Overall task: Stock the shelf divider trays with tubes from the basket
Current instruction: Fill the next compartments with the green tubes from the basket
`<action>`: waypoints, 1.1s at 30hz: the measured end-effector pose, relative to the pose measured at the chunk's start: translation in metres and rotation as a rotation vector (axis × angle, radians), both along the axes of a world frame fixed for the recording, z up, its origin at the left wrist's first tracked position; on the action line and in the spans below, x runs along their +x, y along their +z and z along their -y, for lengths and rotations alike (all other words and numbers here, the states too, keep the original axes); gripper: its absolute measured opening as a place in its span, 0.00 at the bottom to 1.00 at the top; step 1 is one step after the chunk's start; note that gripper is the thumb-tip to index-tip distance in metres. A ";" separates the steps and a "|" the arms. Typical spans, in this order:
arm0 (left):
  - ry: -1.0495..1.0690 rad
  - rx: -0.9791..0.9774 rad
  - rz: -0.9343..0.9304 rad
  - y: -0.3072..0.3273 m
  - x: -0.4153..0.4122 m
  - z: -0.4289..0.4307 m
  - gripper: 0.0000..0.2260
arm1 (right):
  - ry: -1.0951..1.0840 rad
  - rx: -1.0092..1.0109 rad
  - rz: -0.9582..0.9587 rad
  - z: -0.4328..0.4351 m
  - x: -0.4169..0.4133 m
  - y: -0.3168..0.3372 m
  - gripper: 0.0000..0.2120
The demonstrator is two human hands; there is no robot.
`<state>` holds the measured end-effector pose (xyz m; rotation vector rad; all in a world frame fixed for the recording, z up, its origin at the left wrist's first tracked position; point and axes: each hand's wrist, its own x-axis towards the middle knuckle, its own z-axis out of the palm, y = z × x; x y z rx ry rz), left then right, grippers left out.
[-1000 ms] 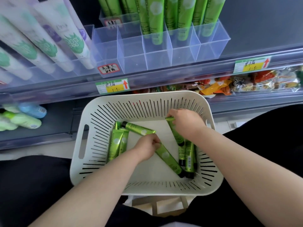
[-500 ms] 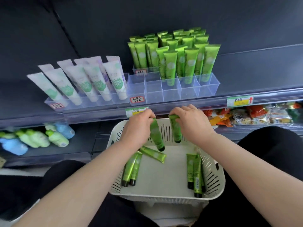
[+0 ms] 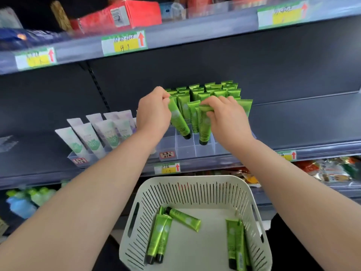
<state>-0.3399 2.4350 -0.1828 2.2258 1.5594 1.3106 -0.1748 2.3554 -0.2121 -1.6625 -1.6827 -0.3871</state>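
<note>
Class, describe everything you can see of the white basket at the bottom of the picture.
The basket looks like off-white plastic. It is rounded-rectangular, open-topped and upright, and its walls are cut with narrow vertical slots, with a handle hole in the left wall. It sits at the bottom centre of the view. Green tubes lie flat on its floor, some left, some right. What it rests on is hidden.

The only camera rides on my head, facing the shelf point(image 3: 302, 122) from close. The basket point(image 3: 195, 178) lies low in view.
</note>
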 end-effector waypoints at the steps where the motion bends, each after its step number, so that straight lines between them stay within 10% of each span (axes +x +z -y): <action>1: 0.002 0.008 -0.010 0.000 0.004 -0.009 0.08 | 0.007 0.003 0.002 -0.005 0.001 0.002 0.14; 33: -0.221 0.039 -0.455 -0.046 0.004 -0.061 0.17 | 0.051 -0.064 0.013 -0.062 -0.008 0.000 0.15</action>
